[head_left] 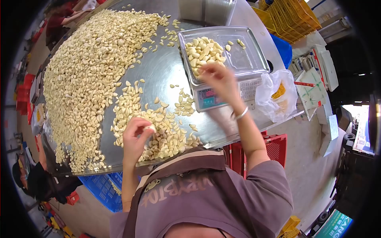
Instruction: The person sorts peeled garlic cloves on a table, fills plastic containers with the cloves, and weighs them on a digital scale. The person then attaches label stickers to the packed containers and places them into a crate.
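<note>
Peeled garlic cloves (166,137) lie in a small heap on the metal table just in front of me. Over that heap, my left hand (134,139) is closed, pinching one garlic clove (151,127) between thumb and fingers. A digital scale (240,91) with red digits stands to the right. Its metal tray (250,59) bears a pile of garlic cloves (204,51), with a few loose ones apart. My right hand (222,81) is above the tray's near edge, at the pile, slightly blurred. Its fingers are curled together; what they hold is hidden.
A large mound of cloves (85,75) covers the table's left side. Right of the scale sits a clear plastic bag (276,95) with something yellow inside. Yellow crates (291,20), a red crate (278,148) and a blue crate (101,190) surround the table. Other people work at the left.
</note>
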Action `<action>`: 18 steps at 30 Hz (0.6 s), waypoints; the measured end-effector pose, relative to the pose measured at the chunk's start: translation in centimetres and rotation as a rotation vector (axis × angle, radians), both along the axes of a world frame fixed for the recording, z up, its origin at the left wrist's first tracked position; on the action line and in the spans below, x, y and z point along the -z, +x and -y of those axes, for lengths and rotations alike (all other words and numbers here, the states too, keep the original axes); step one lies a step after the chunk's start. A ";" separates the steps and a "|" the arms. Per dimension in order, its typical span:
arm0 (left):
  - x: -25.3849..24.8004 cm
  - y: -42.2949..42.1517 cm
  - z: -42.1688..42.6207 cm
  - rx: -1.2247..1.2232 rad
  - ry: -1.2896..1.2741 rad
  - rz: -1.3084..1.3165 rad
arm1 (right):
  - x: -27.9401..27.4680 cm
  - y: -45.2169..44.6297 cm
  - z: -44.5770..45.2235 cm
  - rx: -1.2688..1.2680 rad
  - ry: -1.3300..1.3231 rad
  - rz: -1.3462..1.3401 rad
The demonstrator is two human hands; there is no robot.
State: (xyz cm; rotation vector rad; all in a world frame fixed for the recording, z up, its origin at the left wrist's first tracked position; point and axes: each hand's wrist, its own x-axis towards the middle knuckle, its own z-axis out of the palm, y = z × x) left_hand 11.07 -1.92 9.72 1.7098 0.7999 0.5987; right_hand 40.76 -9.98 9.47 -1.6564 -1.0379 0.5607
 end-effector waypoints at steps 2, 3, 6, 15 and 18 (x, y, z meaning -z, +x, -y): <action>0.2 -0.9 -0.2 -0.064 -0.059 0.071 | 2.0 8.0 -1.2 0.307 0.142 0.264; 0.3 -1.2 -0.4 -0.075 -0.069 0.078 | 3.8 12.1 -1.5 0.373 0.125 0.445; 0.8 -1.8 -0.7 -0.128 -0.117 0.106 | 7.9 17.7 -2.5 0.360 -0.015 0.614; 1.1 -0.5 -0.6 -0.079 -0.008 0.010 | 9.9 17.0 -4.3 0.278 -0.161 0.933; 1.1 -0.3 -0.6 -0.058 0.024 -0.002 | 8.8 16.7 -4.5 0.281 -0.248 1.011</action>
